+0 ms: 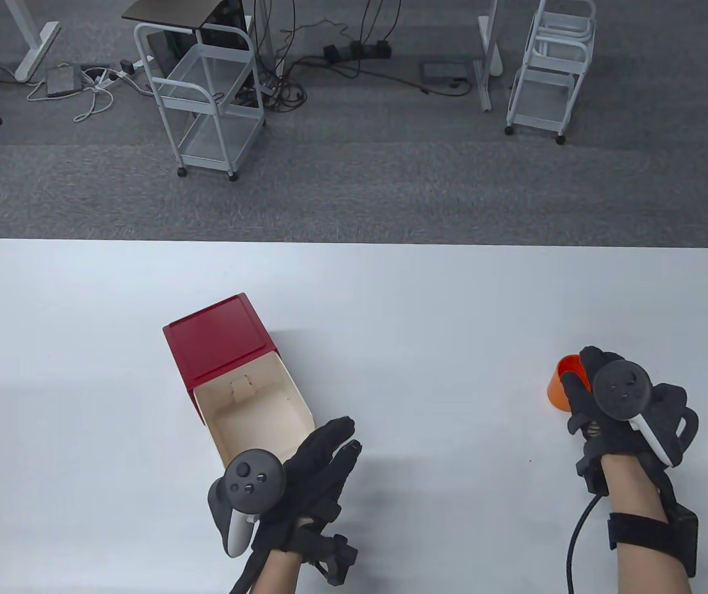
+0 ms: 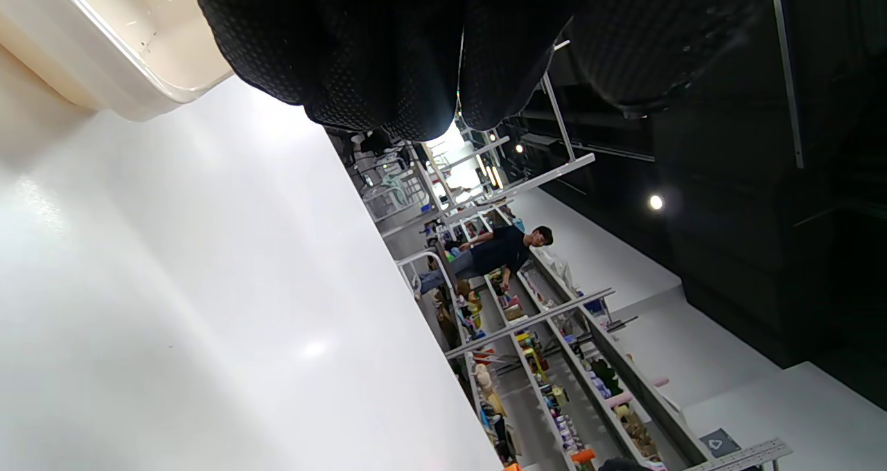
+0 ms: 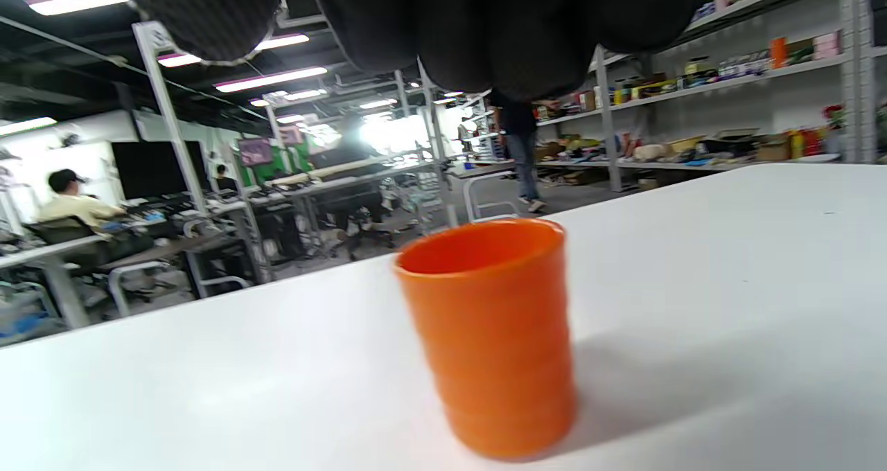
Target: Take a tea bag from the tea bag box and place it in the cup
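The red tea bag box (image 1: 217, 337) sits open left of the table's middle. Its cream inside (image 1: 255, 408) shows no tea bag. My left hand (image 1: 335, 442) lies beside the box's near right corner with its fingers stretched out and holds nothing. In the left wrist view the box corner (image 2: 104, 48) is just left of the fingers (image 2: 360, 55). The orange cup (image 1: 556, 393) stands upright at the right. My right hand (image 1: 579, 383) hovers at its near side, fingers over the rim. In the right wrist view the fingers (image 3: 485, 28) hang above the cup (image 3: 492, 339), apart from it. No tea bag is in view.
The white table (image 1: 391, 297) stretches bare between the box and the cup. Its far edge runs across the middle of the table view. Wire carts (image 1: 205, 99) and cables stand on the floor beyond.
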A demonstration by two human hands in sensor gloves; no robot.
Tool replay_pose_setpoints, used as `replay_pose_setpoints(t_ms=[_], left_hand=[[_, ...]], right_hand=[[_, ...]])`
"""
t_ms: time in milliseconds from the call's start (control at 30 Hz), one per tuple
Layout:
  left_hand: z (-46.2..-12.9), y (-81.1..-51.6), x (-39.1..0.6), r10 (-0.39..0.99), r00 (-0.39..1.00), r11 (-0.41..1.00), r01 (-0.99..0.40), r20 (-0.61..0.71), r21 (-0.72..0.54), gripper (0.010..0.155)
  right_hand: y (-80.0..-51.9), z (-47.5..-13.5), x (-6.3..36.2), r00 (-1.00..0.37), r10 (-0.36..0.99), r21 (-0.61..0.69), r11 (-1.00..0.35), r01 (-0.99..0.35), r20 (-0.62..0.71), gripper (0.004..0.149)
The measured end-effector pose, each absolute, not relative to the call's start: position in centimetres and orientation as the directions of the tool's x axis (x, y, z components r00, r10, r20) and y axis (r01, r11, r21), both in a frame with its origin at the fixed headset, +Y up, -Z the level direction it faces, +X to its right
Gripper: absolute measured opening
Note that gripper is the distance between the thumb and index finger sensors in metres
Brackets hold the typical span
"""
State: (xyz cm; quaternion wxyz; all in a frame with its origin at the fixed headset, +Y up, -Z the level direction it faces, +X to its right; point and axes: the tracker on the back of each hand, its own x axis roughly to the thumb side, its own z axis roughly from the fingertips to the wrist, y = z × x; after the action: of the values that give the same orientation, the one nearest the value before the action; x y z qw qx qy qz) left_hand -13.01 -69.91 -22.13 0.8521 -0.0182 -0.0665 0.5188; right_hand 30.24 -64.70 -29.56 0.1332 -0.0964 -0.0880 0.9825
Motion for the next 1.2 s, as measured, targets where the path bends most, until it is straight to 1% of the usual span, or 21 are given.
replay_pose_setpoints(t_ms=[233,400,567,667,967,1200], left_hand=[[-22.1,-70.0,-12.6,0.886,0.454,0.463,-0.878,0.098,-0.119,0.061],[-22.1,-70.1,-12.6,0.884,0.458,0.467,-0.876,0.095,-0.122,0.061],[-22.1,-70.1,-12.4,0.881,0.462,0.472,-0.872,0.102,-0.130,0.061],[-22.1,-70.1,-12.4,0.879,0.466,0.476,-0.870,0.105,-0.130,0.061],[-22.3,-70.4,-12.3,0.855,0.510,0.519,-0.844,0.096,-0.133,0.061],[-22.1,-70.1,-13.1,0.846,0.523,0.531,-0.843,0.100,-0.089,0.060]], right_hand=[[-63.2,-26.3,27.5,-0.910,0.411,-0.213,-0.894,-0.393,-0.046,0.061],[-63.4,-23.9,25.7,-0.854,0.521,-0.207,-0.834,-0.511,0.012,0.061],[-65.0,-22.2,24.4,-0.806,0.590,-0.175,-0.789,-0.588,0.050,0.061],[-66.2,-21.7,24.3,-0.776,0.628,-0.159,-0.762,-0.627,0.054,0.061],[-70.0,-21.2,26.3,-0.691,0.723,-0.144,-0.683,-0.716,0.004,0.061],[-70.9,-21.2,26.2,-0.695,0.719,-0.116,-0.690,-0.714,0.001,0.061]])
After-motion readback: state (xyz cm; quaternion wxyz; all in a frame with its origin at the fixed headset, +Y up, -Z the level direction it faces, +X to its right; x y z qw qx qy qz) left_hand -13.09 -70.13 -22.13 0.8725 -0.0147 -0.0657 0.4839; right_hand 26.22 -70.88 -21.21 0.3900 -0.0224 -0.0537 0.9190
